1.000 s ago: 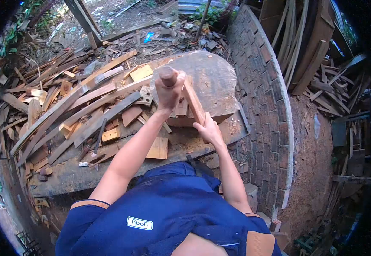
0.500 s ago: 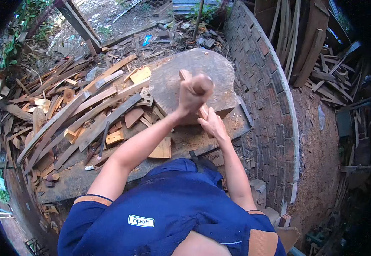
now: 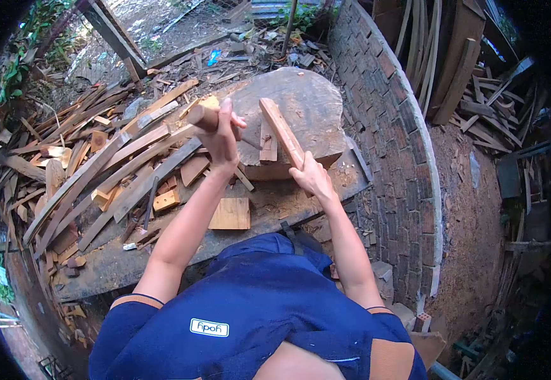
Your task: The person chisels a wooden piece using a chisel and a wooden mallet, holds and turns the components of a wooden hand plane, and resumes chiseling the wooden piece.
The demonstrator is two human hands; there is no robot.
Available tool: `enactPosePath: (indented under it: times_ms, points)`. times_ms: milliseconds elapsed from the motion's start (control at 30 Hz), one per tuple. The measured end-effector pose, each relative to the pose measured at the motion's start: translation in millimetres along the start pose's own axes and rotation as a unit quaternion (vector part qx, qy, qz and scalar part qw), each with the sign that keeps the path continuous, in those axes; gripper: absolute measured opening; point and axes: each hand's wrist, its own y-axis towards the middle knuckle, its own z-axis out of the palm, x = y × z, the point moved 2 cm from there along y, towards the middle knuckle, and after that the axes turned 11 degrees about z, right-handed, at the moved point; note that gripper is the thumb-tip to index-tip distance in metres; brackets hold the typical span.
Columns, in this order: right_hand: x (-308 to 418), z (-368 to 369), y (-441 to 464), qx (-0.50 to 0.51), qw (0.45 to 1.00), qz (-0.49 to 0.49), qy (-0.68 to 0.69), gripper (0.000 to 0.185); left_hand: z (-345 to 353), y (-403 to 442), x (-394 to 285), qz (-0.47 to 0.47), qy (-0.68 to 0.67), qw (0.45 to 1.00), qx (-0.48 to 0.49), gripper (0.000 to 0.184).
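My left hand (image 3: 223, 142) is wrapped round a wooden-handled tool (image 3: 203, 118), whose round handle end points up toward the camera; its far end is mostly hidden. My right hand (image 3: 313, 177) is closed round the lower end of a squared reddish wooden piece (image 3: 281, 130). That piece slants up and left over a big round chopping stump (image 3: 316, 101). Beneath it, near the stump's front edge, lies a short wooden block (image 3: 268, 144). The tool is to the left of the held piece, apart from it.
Long boards and offcuts (image 3: 130, 158) are heaped at the left. A square light-coloured block (image 3: 231, 214) lies in front of the stump. To the right curves a low brick wall (image 3: 395, 126), with more scrap wood (image 3: 500, 114) beyond it.
My left hand has swung with the tool from over the wooden piece out to the left. My right hand has kept its hold, and the piece and short block now show more fully.
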Motion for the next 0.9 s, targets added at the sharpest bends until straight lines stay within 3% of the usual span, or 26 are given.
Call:
enactPosePath:
  times_ms: [767,833,900]
  points:
    - [-1.1,5.1,1.9,0.023,0.999,0.005,0.027,0.05,47.8,4.5,32.1,0.022,0.083,0.975,0.204,0.019]
    - [-1.8,7.1,2.0,0.032,0.998,0.019,0.055,0.051,52.2,3.9,29.5,0.046,0.153,0.955,0.248,0.02]
    - [-9.5,11.1,8.3,0.04,0.992,-0.016,0.119,0.053,56.4,-0.1,38.5,0.04,0.139,0.958,0.249,0.017]
